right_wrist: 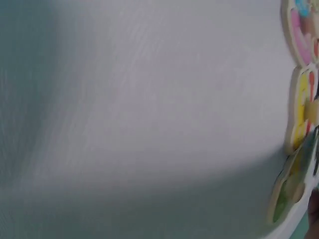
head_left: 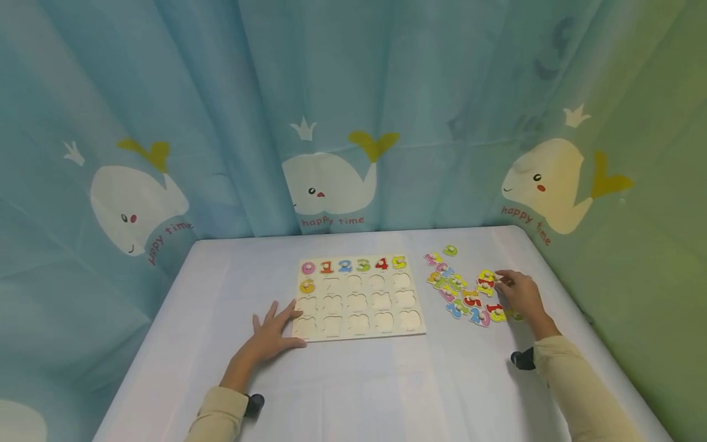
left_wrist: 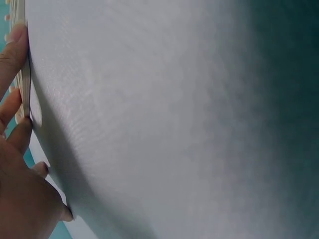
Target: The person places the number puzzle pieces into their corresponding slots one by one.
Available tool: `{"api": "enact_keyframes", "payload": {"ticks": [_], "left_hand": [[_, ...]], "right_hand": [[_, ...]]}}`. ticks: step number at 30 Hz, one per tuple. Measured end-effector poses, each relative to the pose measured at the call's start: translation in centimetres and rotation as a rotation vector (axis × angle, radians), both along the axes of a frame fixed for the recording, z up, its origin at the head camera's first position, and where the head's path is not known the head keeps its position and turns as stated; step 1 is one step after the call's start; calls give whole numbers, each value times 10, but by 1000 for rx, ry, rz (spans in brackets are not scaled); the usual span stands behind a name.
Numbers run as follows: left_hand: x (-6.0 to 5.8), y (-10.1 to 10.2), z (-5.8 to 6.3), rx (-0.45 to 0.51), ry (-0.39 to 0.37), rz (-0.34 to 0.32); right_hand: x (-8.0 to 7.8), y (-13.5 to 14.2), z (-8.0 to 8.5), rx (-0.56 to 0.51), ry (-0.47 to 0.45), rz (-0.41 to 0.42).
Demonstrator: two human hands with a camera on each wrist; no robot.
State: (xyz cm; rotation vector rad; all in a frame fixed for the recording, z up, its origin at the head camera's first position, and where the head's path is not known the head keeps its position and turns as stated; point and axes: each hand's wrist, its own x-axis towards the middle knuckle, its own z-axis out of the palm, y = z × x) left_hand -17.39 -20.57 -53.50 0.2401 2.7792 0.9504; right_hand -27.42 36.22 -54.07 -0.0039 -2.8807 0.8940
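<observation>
Pale rectangular wooden number board (head_left: 358, 301) on white-covered table (head_left: 375, 393).
I observed the left hand (head_left: 269, 337) spread at its left edge; right fingertips (head_left: 501, 276) met yellow-and-red number pieces (head_left: 486, 283), grip indeterminable.

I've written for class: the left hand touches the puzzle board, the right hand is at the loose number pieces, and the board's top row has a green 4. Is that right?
No: in the head view, the 4 on the number puzzle board is red, not green. The left hand touching the board and the right hand at the loose number pieces are correct.
</observation>
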Motion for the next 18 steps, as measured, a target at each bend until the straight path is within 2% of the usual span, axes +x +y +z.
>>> {"api": "enact_keyframes", "payload": {"ticks": [3, 7, 12, 18], "left_hand": [[0, 1, 1, -3, -6, 5], [-3, -3, 3, -21, 5, 21], [-3, -5, 2, -15, 0, 6], [-1, 1, -4, -5, 1, 11]], "right_hand": [[-3, -13, 9, -62, 3, 4], [-16, -59, 21, -195, -1, 78], [-28, -144, 17, -254, 48, 180], [-27, -255, 1, -283, 47, 318]]}}
